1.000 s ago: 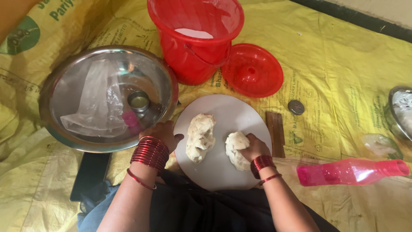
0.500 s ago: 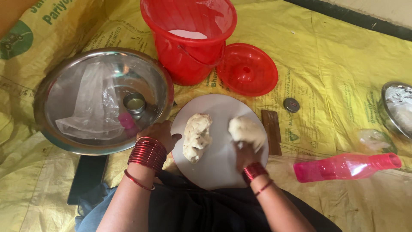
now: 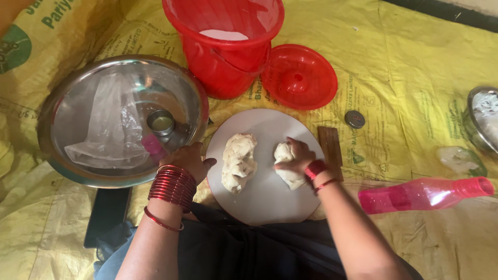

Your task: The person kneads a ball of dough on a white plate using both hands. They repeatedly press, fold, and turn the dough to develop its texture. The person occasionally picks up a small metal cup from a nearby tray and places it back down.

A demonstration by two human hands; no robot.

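A round white board [image 3: 264, 199] lies in front of me with two lumps of pale dough on it. My right hand [image 3: 296, 154] presses down on the smaller lump [image 3: 288, 175] at the right, fingers curled over it. The longer lump [image 3: 238, 162] lies free at the left of the board. My left hand [image 3: 190, 161], with red bangles at the wrist, rests at the board's left edge beside the steel bowl and holds nothing that I can see.
A wide steel bowl [image 3: 78, 171] at left holds a clear plastic bag and a small steel cup [image 3: 161, 122]. A red bucket [image 3: 224, 46] and its red lid [image 3: 299, 77] stand behind the board. A pink bottle [image 3: 423, 193] lies at right, near a steel dish [image 3: 482, 122].
My right hand moved across the board with the small lump, up and then back toward the middle. The left hand stayed at the board's edge. The view shifted slightly.
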